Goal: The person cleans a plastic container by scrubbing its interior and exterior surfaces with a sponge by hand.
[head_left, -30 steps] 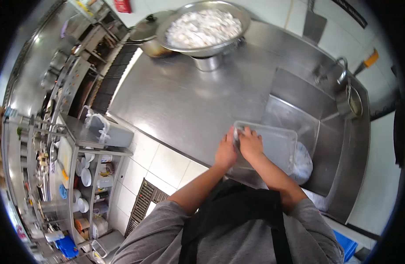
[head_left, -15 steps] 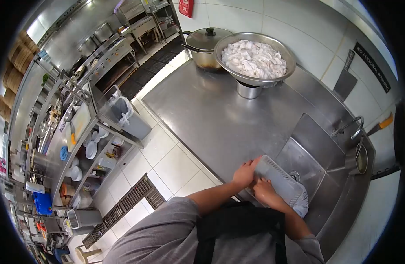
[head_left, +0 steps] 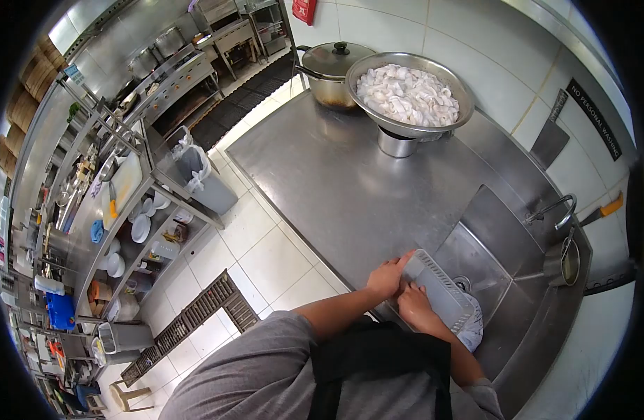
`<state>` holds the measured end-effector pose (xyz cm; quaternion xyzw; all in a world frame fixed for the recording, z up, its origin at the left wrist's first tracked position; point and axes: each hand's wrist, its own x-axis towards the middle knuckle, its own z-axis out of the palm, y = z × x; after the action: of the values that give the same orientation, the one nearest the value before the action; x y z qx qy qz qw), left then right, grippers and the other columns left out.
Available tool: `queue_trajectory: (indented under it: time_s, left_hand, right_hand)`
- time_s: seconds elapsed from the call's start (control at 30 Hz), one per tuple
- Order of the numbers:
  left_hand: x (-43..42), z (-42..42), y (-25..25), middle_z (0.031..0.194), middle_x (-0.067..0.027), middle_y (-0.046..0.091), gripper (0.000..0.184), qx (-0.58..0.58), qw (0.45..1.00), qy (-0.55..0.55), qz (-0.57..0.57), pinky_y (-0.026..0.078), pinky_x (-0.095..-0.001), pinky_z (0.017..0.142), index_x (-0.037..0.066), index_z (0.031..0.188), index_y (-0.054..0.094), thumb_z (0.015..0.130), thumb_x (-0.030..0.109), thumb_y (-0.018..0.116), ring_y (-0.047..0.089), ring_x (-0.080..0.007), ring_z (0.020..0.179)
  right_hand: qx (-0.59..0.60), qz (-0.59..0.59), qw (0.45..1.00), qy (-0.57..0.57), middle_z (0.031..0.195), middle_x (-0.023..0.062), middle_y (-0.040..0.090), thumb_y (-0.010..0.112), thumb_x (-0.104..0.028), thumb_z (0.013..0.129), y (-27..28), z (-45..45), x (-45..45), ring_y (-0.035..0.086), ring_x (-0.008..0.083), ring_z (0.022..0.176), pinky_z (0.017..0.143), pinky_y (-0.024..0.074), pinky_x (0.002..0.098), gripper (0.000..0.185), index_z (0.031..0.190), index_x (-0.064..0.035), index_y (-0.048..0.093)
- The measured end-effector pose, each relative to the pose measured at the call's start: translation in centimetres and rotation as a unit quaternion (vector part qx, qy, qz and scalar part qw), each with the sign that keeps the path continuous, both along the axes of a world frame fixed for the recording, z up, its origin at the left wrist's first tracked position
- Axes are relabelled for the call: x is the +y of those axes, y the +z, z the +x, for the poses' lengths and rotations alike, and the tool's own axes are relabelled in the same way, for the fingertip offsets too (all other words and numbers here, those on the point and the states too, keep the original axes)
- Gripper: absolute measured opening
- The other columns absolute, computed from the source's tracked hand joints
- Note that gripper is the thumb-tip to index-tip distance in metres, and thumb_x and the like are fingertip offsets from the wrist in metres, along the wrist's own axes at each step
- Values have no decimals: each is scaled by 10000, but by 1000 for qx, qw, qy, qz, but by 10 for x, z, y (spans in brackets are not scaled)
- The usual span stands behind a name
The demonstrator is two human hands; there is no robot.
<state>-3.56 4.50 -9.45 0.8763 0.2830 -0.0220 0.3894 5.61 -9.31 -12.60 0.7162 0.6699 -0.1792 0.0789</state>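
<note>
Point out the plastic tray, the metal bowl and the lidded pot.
Plastic tray (head_left: 441, 295): head view, on its translucent flat face.
Metal bowl (head_left: 460, 87): head view, on its bare right inner wall.
Lidded pot (head_left: 329, 89): head view, on its side below the lid.

the right hand (head_left: 415, 306) hides part of the plastic container (head_left: 439, 285); whether its fingers (head_left: 408, 290) close on the rim cannot be told. the container covers part of a white bundle (head_left: 471, 333). the bowl (head_left: 406, 96) hides some of the pot (head_left: 330, 91). a red item (head_left: 304, 10) is cut off by the top edge.
</note>
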Motion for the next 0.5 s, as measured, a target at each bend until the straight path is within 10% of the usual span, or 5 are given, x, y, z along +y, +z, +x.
queue_trajectory:
  time_s: [0.23,0.5]
  left_hand:
    - [0,0,-7,1356,-186,505,785,12,1000,4,10,472,-467,965,300,1511,159,839,37,467,529,-414,1186]
    - [-4,-1,-9,1286,-178,545,792,2,1000,1,29,490,-466,936,316,1508,160,847,26,487,555,-406,1138]
  right_hand:
    - [111,-78,989,-63,1162,78,539,616,-317,814,68,17,-77,510,313,1108,899,387,518,295,1104,-313,672]
    - [42,-14,999,-24,1192,91,521,595,-369,817,3,0,-13,488,332,1128,915,350,518,323,1111,-257,669]
